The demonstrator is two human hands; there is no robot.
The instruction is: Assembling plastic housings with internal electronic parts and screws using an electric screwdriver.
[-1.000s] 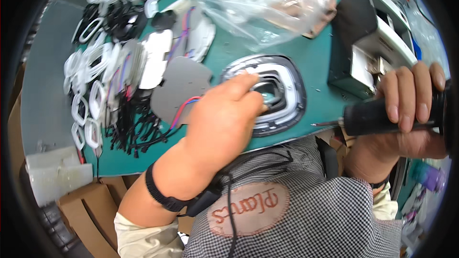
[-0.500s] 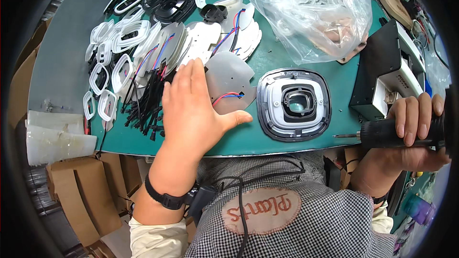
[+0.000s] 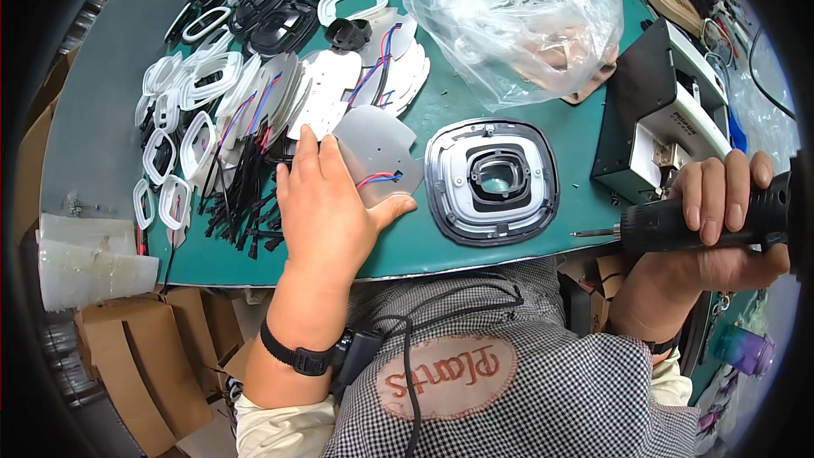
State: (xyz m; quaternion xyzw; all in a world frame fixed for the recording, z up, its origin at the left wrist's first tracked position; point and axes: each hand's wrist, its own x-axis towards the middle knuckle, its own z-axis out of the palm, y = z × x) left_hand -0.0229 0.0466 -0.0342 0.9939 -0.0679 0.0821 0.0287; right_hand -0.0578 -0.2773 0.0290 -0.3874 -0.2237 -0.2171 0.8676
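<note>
Spreading the fingers of the left hand (image 3: 326, 208), thumb angled well away from the rest, beside a flat, smooth, matte-grey plate (image 3: 373, 140) with curved sides, small holes and short red and blue wires (image 3: 380, 179). Reaching around its near left margin; being unable to tell whether pressing on it or merely hovering. Wrapping the fingers of the right hand (image 3: 714, 208) firmly around a black, cylindrical power screwdriver (image 3: 657, 227), pointing its slim metal bit (image 3: 598, 232) leftward. Facing, between both hands, a rounded-square assembly (image 3: 500, 206) of nested black and white rings with a central opening. Seeing beyond it a crinkled, transparent plastic bag (image 3: 517, 34) with pale parts inside.

Working close to the near edge of the smooth green bench (image 3: 398, 246). Meeting crowding on the left from thin, tangled black cables (image 3: 246, 203) and smooth white oval loops (image 3: 174, 199). Finding more room right of the assembly, as far as an angular black-and-white device (image 3: 661, 102).

Having the grey plate between left thumb and forefinger, mostly on the far side of the thumb. Having the assembly just right of the thumb tip, across a narrow gap, and just left of the bit, not touching it; being unable to tell the bit's height above the bench.
</note>
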